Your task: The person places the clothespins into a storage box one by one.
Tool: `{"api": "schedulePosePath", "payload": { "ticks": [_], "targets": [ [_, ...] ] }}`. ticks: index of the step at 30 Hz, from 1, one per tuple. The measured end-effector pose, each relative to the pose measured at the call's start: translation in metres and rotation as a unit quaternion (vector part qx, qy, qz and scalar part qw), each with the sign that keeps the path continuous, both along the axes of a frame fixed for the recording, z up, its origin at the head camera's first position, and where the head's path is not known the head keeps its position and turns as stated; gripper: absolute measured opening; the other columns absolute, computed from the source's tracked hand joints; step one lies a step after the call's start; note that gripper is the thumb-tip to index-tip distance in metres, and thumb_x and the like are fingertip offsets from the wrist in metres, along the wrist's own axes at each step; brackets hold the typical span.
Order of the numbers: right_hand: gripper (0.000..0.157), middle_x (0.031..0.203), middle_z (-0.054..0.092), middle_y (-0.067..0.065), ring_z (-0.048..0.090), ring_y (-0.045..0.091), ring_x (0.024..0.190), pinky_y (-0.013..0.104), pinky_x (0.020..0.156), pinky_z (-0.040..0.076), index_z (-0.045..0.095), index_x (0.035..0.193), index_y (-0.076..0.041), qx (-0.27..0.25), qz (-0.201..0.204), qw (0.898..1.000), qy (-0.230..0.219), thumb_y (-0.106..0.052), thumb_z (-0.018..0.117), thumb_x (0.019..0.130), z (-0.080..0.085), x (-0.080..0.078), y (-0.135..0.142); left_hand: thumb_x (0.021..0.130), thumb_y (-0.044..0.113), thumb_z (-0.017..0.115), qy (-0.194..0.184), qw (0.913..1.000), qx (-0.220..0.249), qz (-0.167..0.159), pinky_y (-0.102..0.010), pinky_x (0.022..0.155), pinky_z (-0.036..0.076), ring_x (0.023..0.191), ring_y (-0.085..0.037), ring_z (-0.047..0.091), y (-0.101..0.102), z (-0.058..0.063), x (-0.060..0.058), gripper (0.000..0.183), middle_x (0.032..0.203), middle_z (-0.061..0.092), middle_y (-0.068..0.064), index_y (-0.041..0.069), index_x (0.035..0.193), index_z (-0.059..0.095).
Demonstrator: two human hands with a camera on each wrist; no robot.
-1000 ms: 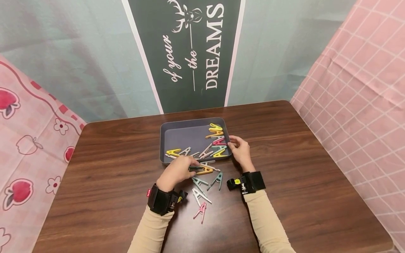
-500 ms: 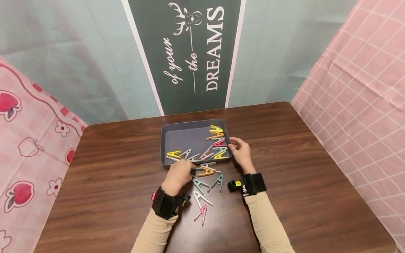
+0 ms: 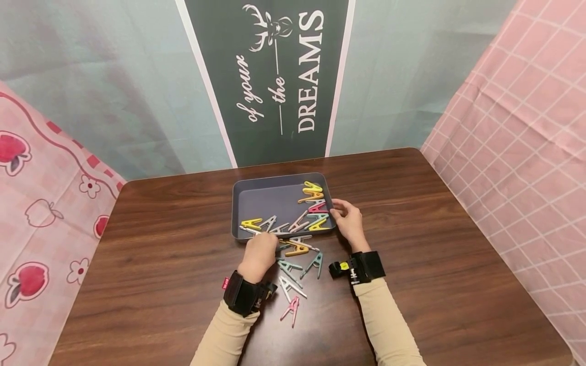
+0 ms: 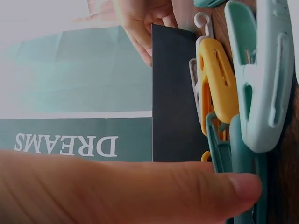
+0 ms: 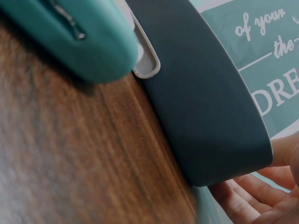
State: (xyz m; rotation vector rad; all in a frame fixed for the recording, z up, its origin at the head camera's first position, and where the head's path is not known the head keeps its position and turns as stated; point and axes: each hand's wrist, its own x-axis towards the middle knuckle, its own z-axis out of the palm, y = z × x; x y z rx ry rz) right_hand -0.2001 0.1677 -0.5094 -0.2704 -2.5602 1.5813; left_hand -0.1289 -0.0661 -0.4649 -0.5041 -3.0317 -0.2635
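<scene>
With 12 o'clock at the far edge of the brown table (image 3: 435,229), the left hand (image 3: 258,256) is bent down just outside the near wall of the grey tray (image 3: 265,201). In the left wrist view its thumb crosses a dark green clip (image 4: 240,140); the other fingers are hidden, so I cannot tell whether the hand grasps it. The clip lies at about 3 o'clock from that hand, close against it, with an orange clip (image 3: 299,248) just beyond in the same direction and a pale grey clip (image 3: 302,239) behind the orange one, near the tray wall.

A light green clip (image 3: 287,263) sits between 3 and 4 o'clock from the left hand, a teal clip (image 3: 318,260) farther out past 3, a white clip (image 3: 284,283) between 4 and 5, and a pink clip (image 3: 293,305) at 5.

The tray extends at 1 o'clock from the left hand; inside, a yellow clip (image 3: 251,222) is at 11 to 12. The right hand (image 3: 349,223) grasps no clip; its loosely extended fingers rest against the tray's 3 o'clock wall.
</scene>
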Motion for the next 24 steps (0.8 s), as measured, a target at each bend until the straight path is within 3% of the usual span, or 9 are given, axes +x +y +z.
{"api": "schedulePosePath", "payload": {
  "ticks": [5,12,19,24],
  "targets": [
    [0.032,0.123,0.066,0.022,0.064,0.034,0.113,0.03,0.083,0.052,0.062,0.126,-0.006,-0.006,0.0,1.0,-0.007,-0.008,0.059,0.094,-0.001,0.0,0.001,0.071,-0.005,0.072,-0.008,0.9997,-0.02,0.015,-0.041,0.058,0.055,0.071,-0.029,0.068,0.002,0.0,0.001,0.011,0.078,0.071,-0.013,0.004,0.071,0.066],
    [0.033,0.123,0.066,0.022,0.064,0.034,0.113,0.028,0.082,0.052,0.062,0.126,-0.005,-0.009,-0.002,1.0,-0.006,-0.007,0.058,0.094,-0.001,0.0,0.0,0.071,0.001,0.077,-0.051,0.9978,-0.034,0.026,-0.041,0.059,0.056,0.074,-0.029,0.068,0.003,0.003,-0.001,0.011,0.082,0.071,-0.014,0.003,0.076,0.068],
    [0.032,0.122,0.066,0.023,0.065,0.035,0.111,0.029,0.082,0.052,0.062,0.125,-0.004,-0.006,-0.002,1.0,0.006,-0.005,0.059,0.092,0.0,0.001,-0.001,0.066,0.003,0.081,-0.119,0.9927,-0.009,0.019,-0.035,0.056,0.046,0.068,-0.02,0.06,-0.006,0.011,-0.005,0.031,0.074,0.064,-0.006,0.012,0.059,0.051],
    [0.032,0.121,0.066,0.024,0.066,0.035,0.11,0.031,0.082,0.054,0.063,0.123,-0.002,-0.004,0.0,1.0,0.018,-0.004,0.06,0.092,0.0,0.001,0.0,0.063,0.005,0.082,-0.144,0.9893,0.023,-0.002,-0.032,0.058,0.045,0.067,-0.015,0.053,-0.01,0.015,-0.007,0.02,0.073,0.062,-0.002,0.011,0.066,0.063]
  ]
}}
